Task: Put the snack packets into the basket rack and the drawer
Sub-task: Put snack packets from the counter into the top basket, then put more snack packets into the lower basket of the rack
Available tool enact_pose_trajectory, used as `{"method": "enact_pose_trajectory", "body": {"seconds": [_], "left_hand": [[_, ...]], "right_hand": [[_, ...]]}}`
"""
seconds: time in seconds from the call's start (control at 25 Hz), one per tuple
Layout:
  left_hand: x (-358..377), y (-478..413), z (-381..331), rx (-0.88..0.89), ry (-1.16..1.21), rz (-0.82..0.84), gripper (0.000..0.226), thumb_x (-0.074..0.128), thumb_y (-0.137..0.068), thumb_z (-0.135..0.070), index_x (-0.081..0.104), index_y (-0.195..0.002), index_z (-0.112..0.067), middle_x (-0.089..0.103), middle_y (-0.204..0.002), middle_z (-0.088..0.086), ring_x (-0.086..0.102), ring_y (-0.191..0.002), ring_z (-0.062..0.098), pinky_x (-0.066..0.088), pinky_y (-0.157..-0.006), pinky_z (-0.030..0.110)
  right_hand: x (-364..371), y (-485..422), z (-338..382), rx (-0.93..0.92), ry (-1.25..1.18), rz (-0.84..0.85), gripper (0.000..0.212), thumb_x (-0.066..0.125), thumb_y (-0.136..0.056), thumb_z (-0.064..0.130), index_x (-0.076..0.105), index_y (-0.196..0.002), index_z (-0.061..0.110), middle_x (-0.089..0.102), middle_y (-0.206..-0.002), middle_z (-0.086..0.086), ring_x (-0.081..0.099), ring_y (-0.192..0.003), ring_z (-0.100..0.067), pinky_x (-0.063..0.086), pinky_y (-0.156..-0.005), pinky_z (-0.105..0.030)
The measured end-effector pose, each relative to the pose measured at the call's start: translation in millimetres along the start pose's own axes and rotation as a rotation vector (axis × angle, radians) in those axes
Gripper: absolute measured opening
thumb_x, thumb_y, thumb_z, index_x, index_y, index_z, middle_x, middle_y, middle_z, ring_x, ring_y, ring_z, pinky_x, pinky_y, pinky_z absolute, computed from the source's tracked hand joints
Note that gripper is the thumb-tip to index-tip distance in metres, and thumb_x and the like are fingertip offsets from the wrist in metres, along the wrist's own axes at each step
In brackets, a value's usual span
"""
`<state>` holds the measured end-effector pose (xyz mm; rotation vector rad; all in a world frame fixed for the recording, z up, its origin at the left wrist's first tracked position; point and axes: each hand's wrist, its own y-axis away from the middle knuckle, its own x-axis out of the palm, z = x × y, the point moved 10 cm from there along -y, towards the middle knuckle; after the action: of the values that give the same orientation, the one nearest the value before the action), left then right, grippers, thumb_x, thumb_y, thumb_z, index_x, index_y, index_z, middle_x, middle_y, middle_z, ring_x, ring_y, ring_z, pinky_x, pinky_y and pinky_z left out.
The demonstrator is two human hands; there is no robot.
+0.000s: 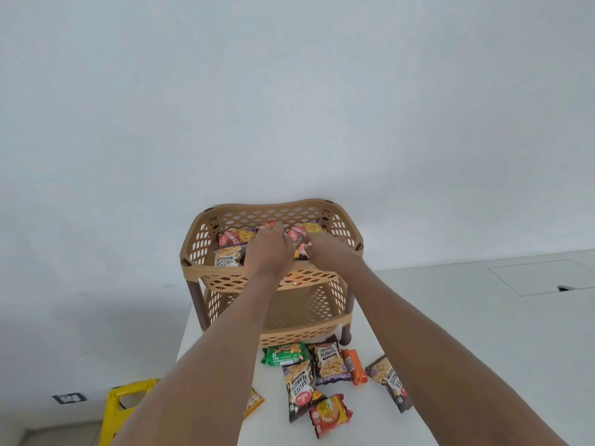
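Note:
A tan two-tier basket rack point(192, 269) stands on the white table point(450, 317). Its top basket holds several packets, among them a salted peanuts packet point(228, 256) and a red-and-purple packet point(232, 237). Both my hands reach into that top basket. My left hand point(267, 251) grips a small orange packet point(269, 224) at its fingertips. My right hand point(326, 249) pinches a dark red packet point(301, 252) with its thumb; its fingers are hidden. The lower basket point(306, 312) looks bare. On the table in front lie several loose packets: green point(283, 354), salted peanuts point(328, 362), orange point(354, 366) and red point(328, 415).
Two more peanut packets point(297, 389) point(391, 381) lie near the table front, and a yellow-orange packet point(254, 402) shows partly beside my left forearm. A yellow plastic stand point(125, 410) sits on the floor at the lower left. No drawer is in view.

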<state>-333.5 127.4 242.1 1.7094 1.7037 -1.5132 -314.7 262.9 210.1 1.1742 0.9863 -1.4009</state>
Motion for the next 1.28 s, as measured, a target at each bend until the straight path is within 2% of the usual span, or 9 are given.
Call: {"method": "enact_pose_trajectory", "body": {"seconds": [0.08, 0.2, 0.36, 0.44, 0.52, 0.84, 1.0, 1.16, 1.28], "left_hand": [[0.9, 11.6, 0.0, 0.023, -0.036, -0.015, 0.041, 0.033, -0.108, -0.034, 0.064, -0.123, -0.011, 0.070, -0.117, 0.007, 0.062, -0.113, 0.029, 0.048, -0.102, 0.047], [-3.5, 46.9, -7.6, 0.173, -0.077, -0.142, 0.034, 0.035, -0.110, -0.030, 0.059, -0.126, -0.012, 0.061, -0.128, 0.006, 0.054, -0.125, 0.029, 0.040, -0.109, 0.045], [19.4, 108.9, 7.0, 0.285, -0.112, -0.142, 0.049, 0.041, -0.111, -0.030, 0.037, -0.156, -0.011, 0.034, -0.166, 0.011, 0.022, -0.159, 0.029, 0.019, -0.129, 0.054], [34.3, 133.8, 18.5, 0.290, -0.155, -0.083, 0.061, 0.037, -0.111, -0.033, 0.021, -0.166, -0.013, 0.016, -0.175, 0.008, 0.004, -0.163, 0.025, 0.008, -0.130, 0.058], [48.9, 155.8, 32.1, 0.283, -0.187, -0.001, 0.063, 0.034, -0.109, -0.032, 0.017, -0.167, -0.016, 0.012, -0.176, 0.005, 0.006, -0.163, 0.023, 0.005, -0.130, 0.058], [104.2, 232.4, 136.3, 0.021, -0.235, 0.373, 0.050, 0.052, -0.103, -0.024, 0.043, -0.152, -0.017, 0.043, -0.159, 0.008, 0.043, -0.146, 0.032, 0.030, -0.120, 0.059], [121.6, 253.4, 170.9, -0.069, -0.256, 0.502, 0.050, 0.053, -0.103, -0.024, 0.045, -0.151, -0.013, 0.042, -0.160, 0.008, 0.038, -0.148, 0.032, 0.032, -0.119, 0.056], [126.5, 255.9, 189.1, -0.147, -0.289, 0.492, 0.048, 0.050, -0.105, -0.025, 0.049, -0.150, -0.011, 0.043, -0.159, 0.010, 0.039, -0.148, 0.032, 0.035, -0.119, 0.053], [126.2, 256.4, 206.6, -0.265, -0.310, 0.471, 0.045, 0.047, -0.107, -0.027, 0.052, -0.146, -0.008, 0.046, -0.155, 0.013, 0.043, -0.143, 0.034, 0.039, -0.115, 0.050]], "right_hand": [[-10.1, 19.1, 5.4, -0.044, -0.082, -0.256, 0.029, 0.039, -0.110, 0.028, 0.060, -0.127, 0.020, 0.060, -0.131, -0.004, 0.055, -0.126, -0.025, 0.032, -0.112, -0.052], [-17.7, 59.3, 14.6, -0.174, -0.184, -0.602, 0.022, 0.044, -0.105, 0.021, 0.065, -0.113, 0.019, 0.061, -0.114, 0.001, 0.057, -0.111, -0.022, 0.037, -0.108, -0.044], [9.8, 113.7, 32.0, -0.337, -0.166, -0.821, 0.013, 0.054, -0.096, 0.014, 0.067, -0.097, 0.015, 0.063, -0.100, 0.001, 0.058, -0.098, -0.020, 0.043, -0.097, -0.039], [38.9, 126.6, 37.3, -0.344, -0.171, -0.792, 0.015, 0.054, -0.095, 0.018, 0.068, -0.095, 0.015, 0.066, -0.100, 0.000, 0.058, -0.101, -0.021, 0.043, -0.096, -0.039], [72.7, 132.4, 37.3, -0.319, -0.201, -0.714, 0.016, 0.053, -0.095, 0.021, 0.068, -0.095, 0.016, 0.066, -0.100, 0.001, 0.059, -0.100, -0.021, 0.046, -0.094, -0.039], [182.6, 144.1, 34.5, -0.227, -0.215, -0.412, 0.009, 0.059, -0.091, 0.011, 0.065, -0.096, 0.015, 0.065, -0.098, 0.002, 0.060, -0.092, -0.021, 0.053, -0.089, -0.041], [232.7, 133.5, 31.2, -0.134, -0.120, -0.164, 0.030, 0.059, -0.096, 0.017, 0.064, -0.125, 0.013, 0.066, -0.126, -0.003, 0.059, -0.120, -0.024, 0.048, -0.107, -0.040], [276.2, 119.6, 35.3, -0.106, 0.034, 0.091, 0.061, 0.058, -0.100, 0.027, 0.039, -0.155, 0.009, 0.038, -0.161, -0.010, 0.034, -0.151, -0.029, 0.026, -0.126, -0.044], [287.5, 108.9, 31.8, -0.063, 0.109, 0.141, 0.068, 0.057, -0.101, 0.031, 0.030, -0.160, 0.009, 0.033, -0.164, -0.010, 0.030, -0.153, -0.030, 0.024, -0.126, -0.047]]}}
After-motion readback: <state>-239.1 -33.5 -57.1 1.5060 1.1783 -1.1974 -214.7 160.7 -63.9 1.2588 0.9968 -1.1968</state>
